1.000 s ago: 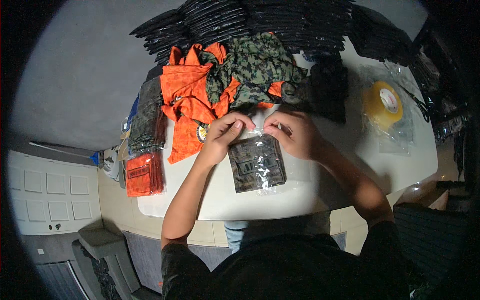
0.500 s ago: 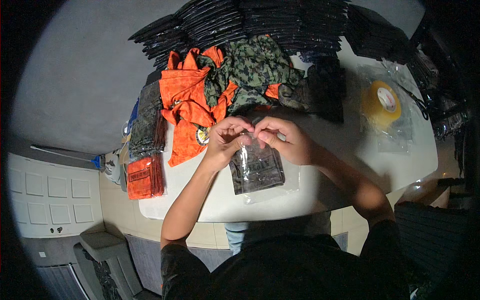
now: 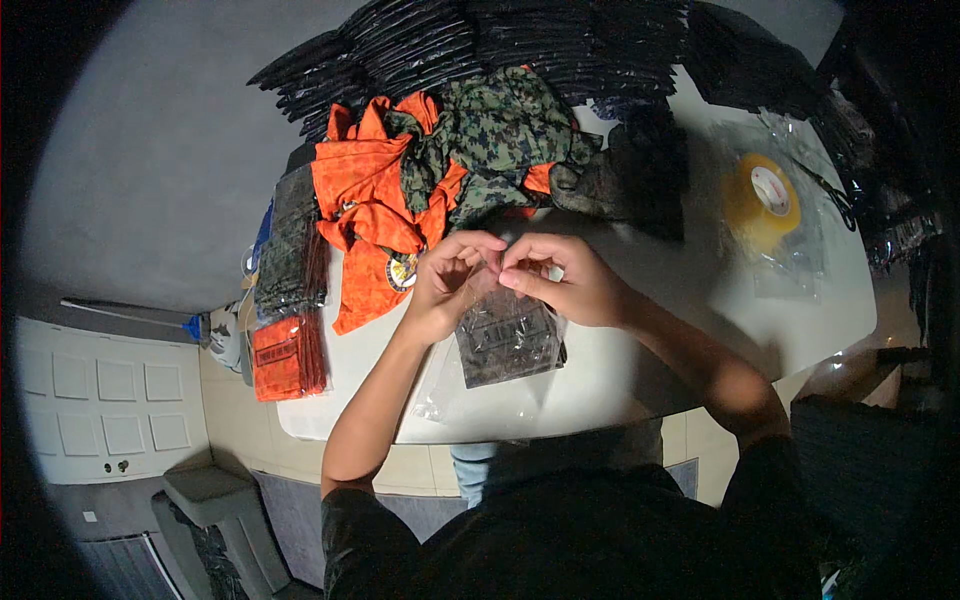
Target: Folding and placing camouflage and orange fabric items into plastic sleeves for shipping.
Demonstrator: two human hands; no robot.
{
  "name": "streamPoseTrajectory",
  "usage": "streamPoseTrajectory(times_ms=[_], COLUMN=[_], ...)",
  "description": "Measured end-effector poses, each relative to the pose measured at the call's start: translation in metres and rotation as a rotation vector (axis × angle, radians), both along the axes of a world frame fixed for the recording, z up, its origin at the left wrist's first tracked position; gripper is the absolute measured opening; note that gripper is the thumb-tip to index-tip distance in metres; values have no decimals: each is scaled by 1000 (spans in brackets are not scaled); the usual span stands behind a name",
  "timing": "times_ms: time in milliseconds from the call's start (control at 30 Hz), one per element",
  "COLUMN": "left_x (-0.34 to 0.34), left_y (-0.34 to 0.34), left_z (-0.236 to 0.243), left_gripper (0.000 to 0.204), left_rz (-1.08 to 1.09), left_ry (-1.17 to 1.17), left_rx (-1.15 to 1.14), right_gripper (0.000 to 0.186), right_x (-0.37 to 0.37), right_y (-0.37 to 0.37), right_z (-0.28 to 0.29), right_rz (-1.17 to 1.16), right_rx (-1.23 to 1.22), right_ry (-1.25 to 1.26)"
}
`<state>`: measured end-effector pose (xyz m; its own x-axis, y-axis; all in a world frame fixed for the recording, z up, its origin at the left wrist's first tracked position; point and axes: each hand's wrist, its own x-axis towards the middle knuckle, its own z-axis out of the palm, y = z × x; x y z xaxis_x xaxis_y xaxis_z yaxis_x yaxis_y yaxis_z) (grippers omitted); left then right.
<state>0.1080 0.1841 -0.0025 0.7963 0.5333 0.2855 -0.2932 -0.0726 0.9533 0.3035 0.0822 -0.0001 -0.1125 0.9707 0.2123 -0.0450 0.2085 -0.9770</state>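
In front of me a clear plastic bag [image 3: 436,392] hangs from my fingertips over a folded dark camouflage garment [image 3: 512,350] on the table. My left hand [image 3: 446,285] pinches the bag's upper edge with bent fingers. Close beside it, my right hand [image 3: 568,280] pinches the same edge between thumb and forefinger, and the fingertips nearly meet. Glare on the film makes it unclear whether the garment lies inside the bag or beneath it. Just beyond my hands is a heap of orange shirts [image 3: 362,178] and green camouflage shirts [image 3: 508,125].
Stacks of dark bagged garments [image 3: 430,45] line the far edge. At left stand bagged camouflage [image 3: 290,265] and orange bundles [image 3: 290,358]. Yellowish tape [image 3: 768,195] lies on clear bags [image 3: 795,270] at right, near scissors [image 3: 835,198]. The white table's [image 3: 720,345] front edge is close to me.
The bag's loose lower part has swung left, from right of the folded garment to its left side. My hands stay together in nearly the same place.
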Motion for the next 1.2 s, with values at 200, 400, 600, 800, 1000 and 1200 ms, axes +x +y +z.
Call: streamPoseTrajectory(times_ms=[200, 400, 600, 800, 1000, 1200], left_x=[1, -1, -2, -4, 3, 9], left_y=[-5, -2, -1, 7, 0, 1], left_z=[6, 15, 17, 14, 9, -6], left_gripper=[37, 40, 56, 59, 68, 80], left_rz=[19, -29, -23, -57, 74, 417], left_ry=[66, 116, 150, 169, -48, -25], left_rx=[-33, -88, -174, -160, -72, 613], right_gripper=[13, 12, 14, 14, 16, 25], right_x=[4, 7, 10, 11, 20, 18], right_y=[-2, 3, -1, 0, 4, 7], right_z=[4, 0, 14, 11, 9, -6], right_rz=[-68, -121, -63, -65, -50, 80], right_rx=[82, 166, -80, -77, -137, -402], right_ry=[-69, -110, -12, -19, 107, 252])
